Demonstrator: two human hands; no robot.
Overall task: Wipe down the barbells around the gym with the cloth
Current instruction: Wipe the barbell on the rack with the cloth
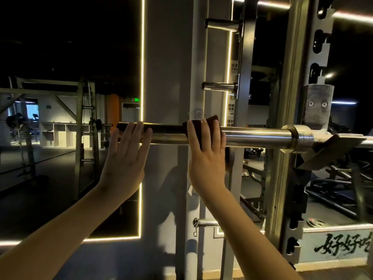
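Note:
A steel barbell (pixel 260 136) lies level at head height in the hook of a rack upright (pixel 286 98), its sleeve pointing left. A dark brown cloth (pixel 212 120) is draped over the sleeve. My right hand (pixel 205 154) presses the cloth against the bar with straight fingers laid over it. Its thumb is hidden, and a flap of cloth hangs behind the palm. My left hand (pixel 126 156) rests flat on the sleeve's left end, fingers straight and thumb on the bar.
Chrome plate pegs (pixel 220 85) jut left from a rack post behind the bar, with another peg (pixel 205 223) lower down. A grey pillar (pixel 169 77) with light strips stands straight ahead. Left, a mirror (pixel 60 118) shows more racks. Benches and frames crowd the right.

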